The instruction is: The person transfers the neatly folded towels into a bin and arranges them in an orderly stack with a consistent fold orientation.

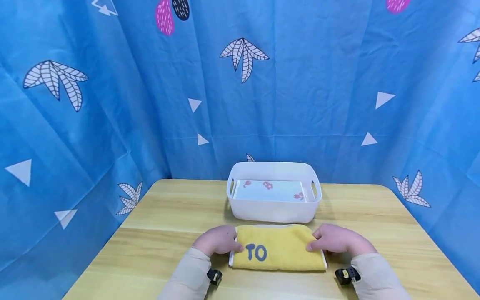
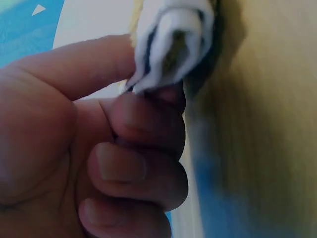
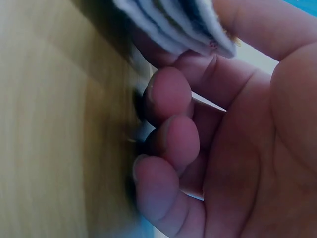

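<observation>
A folded yellow towel with white edging and the grey letters "TO" lies in front of the white basket. My left hand pinches its left end, thumb on top and fingers curled beneath. At the opposite end my right hand pinches the towel in the same way. The left wrist view shows the rolled white edge of the towel between thumb and forefinger. Several stacked layers of the towel appear in the right wrist view, gripped above the other curled fingers.
Just behind the towel stands a white plastic basket with handle holes at both ends. Inside it lies a flat, pale item with pink flower prints. Everything rests on a wooden table, with a blue patterned curtain behind and on both sides.
</observation>
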